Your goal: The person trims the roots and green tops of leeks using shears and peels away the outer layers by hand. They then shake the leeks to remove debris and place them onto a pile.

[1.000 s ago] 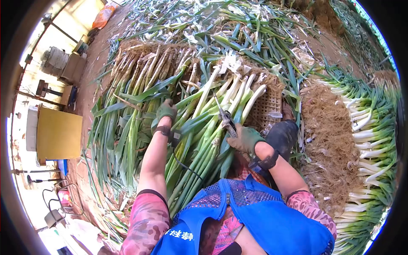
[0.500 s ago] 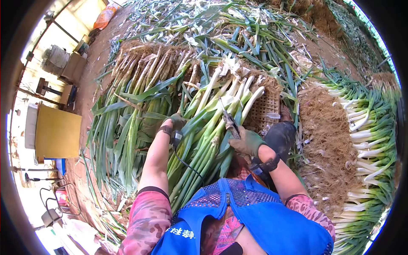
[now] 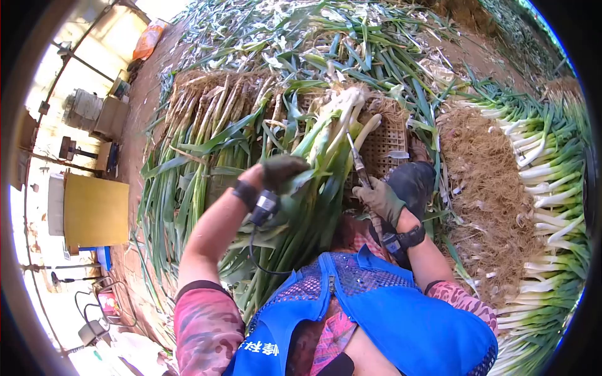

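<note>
My left hand [image 3: 283, 172], in a dark glove, is closed at the green leaves of a bunch of leeks [image 3: 332, 128]; the glove partly hides its grip. The bunch's pale, slightly blurred root ends point away from me, and its leaves run down toward my vest. Gloved too, my right hand [image 3: 381, 199] is wrapped round a slim wand-like tool [image 3: 359, 161] with a narrow metal tip. That tip points up beside the white stalks. A cabled device [image 3: 264, 207] is strapped to my left wrist.
Untrimmed leeks [image 3: 207, 138] lie in a row on the left. A woven plastic crate [image 3: 379, 150] sits beneath the bunch. Cleaned leeks [image 3: 545, 200] are stacked on the right, roots [image 3: 483, 188] inward. Leaf scraps [image 3: 263, 44] cover the ground beyond; a yellow board [image 3: 95, 210] stands far left.
My left hand has risen and moved right across the leaves. The leek bunch has shifted, its white ends now closer together. My right hand has moved slightly right with the tool.
</note>
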Demonstrator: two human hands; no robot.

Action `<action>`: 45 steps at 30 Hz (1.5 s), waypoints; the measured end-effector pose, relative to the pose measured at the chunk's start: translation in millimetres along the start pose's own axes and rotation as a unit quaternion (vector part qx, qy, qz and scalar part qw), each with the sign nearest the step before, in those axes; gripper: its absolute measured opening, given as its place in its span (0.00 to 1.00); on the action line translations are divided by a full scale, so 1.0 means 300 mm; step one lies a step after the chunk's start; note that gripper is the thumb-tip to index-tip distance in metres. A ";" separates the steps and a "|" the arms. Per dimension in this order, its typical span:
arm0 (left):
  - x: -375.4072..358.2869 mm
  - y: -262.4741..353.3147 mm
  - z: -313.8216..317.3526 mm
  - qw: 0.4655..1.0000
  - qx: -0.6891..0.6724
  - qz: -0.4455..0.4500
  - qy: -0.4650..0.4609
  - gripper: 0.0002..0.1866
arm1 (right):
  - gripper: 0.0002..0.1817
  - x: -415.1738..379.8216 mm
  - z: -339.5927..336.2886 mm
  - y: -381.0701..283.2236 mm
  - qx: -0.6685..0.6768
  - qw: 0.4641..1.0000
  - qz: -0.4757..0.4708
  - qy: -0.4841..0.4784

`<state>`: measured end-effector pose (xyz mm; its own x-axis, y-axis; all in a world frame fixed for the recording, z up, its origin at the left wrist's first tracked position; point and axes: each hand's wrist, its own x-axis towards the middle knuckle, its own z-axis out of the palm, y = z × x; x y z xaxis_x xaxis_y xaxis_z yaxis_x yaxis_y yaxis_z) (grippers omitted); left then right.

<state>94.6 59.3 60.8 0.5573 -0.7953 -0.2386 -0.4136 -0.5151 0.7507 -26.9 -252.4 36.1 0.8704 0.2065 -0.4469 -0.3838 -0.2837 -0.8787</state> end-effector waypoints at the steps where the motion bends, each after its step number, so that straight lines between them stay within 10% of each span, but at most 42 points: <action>1: 0.020 -0.010 0.037 0.992 0.099 0.076 -0.003 0.15 | 0.23 -0.020 -0.007 0.004 -0.006 1.000 0.000 -0.011; 4: 0.029 0.046 0.027 0.974 0.144 0.171 0.028 0.16 | 0.23 -0.180 -0.005 -0.115 -0.036 0.996 0.013 -0.082; 5: 0.039 0.105 0.033 0.992 -0.081 -0.069 0.073 0.16 | 0.23 -0.221 -0.002 -0.131 -0.036 0.992 0.035 -0.115; 6: 0.059 0.155 0.044 0.900 -0.292 -0.304 0.109 0.18 | 0.23 -0.246 0.002 -0.144 -0.036 0.987 0.055 -0.146; 8: 0.087 0.234 0.045 0.911 -0.160 -0.326 0.197 0.23 | 0.23 -0.226 -0.010 -0.128 -0.065 0.995 0.048 -0.058; 12: 0.131 0.127 0.089 0.923 -0.053 -0.337 0.179 0.26 | 0.24 -0.217 -0.032 -0.102 -0.039 0.999 0.018 -0.012; 20: 0.121 0.225 0.135 0.882 -0.302 -0.304 0.194 0.18 | 0.23 -0.153 0.002 -0.111 -0.049 0.998 0.039 0.028; 24: 0.089 0.111 0.139 0.991 -0.038 -0.076 0.103 0.16 | 0.27 -0.148 0.019 -0.099 -0.139 0.990 -0.027 0.001; 27: 0.068 0.199 0.083 0.964 0.262 0.001 0.053 0.16 | 0.33 -0.027 -0.012 -0.145 -0.102 0.993 0.057 -0.007; 28: 0.069 0.152 0.100 0.995 0.003 -0.066 0.070 0.16 | 0.31 0.049 -0.023 -0.124 -0.072 0.997 0.012 0.004; 30: 0.078 0.046 0.150 0.845 -0.495 -0.184 0.087 0.16 | 0.21 0.223 -0.063 -0.076 -0.009 1.000 0.021 -0.005; 45: 0.002 0.208 0.120 0.860 -0.353 -0.309 0.201 0.18 | 0.28 -0.318 0.037 -0.226 -0.165 0.980 0.006 -0.108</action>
<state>43.3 15.3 85.3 0.7768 -0.1915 -0.5999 0.5112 -0.3644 0.7784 -87.3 -242.4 136.5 0.7672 0.3847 -0.5133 -0.2414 -0.5682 -0.7867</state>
